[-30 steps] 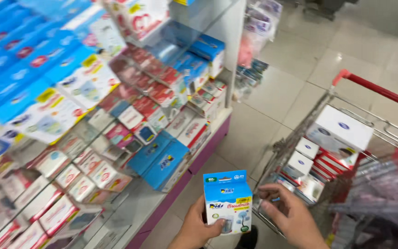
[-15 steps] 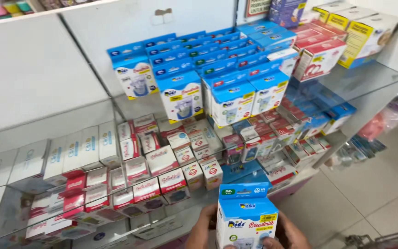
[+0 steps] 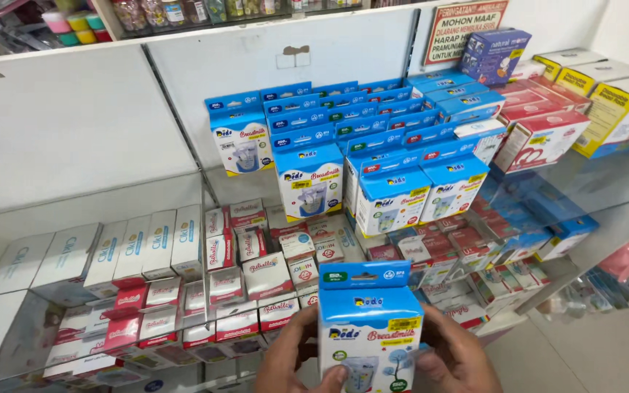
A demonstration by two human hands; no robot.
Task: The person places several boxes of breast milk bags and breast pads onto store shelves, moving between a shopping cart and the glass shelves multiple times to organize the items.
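I hold a blue-and-white product box (image 3: 370,324) upright at the bottom centre, its printed front facing me. My left hand (image 3: 293,358) grips its left side, thumb on the lower front. My right hand (image 3: 454,355) grips its right side. Straight ahead, on a glass shelf (image 3: 147,191), stand rows of matching blue-and-white boxes (image 3: 309,180), several deep.
Below the glass lie white-and-red small boxes (image 3: 265,274) and white boxes (image 3: 134,247) at left. Red-white boxes (image 3: 544,138), yellow boxes (image 3: 620,109) and a purple box (image 3: 495,52) fill the upper right. A white back panel (image 3: 74,124) carries a red notice sign (image 3: 466,28). Tiled floor (image 3: 606,349) lies at lower right.
The view has swung from the red trolley and floor up to the shelf front. Both hands keep the box, which now sits a little higher and closer to the shelves.
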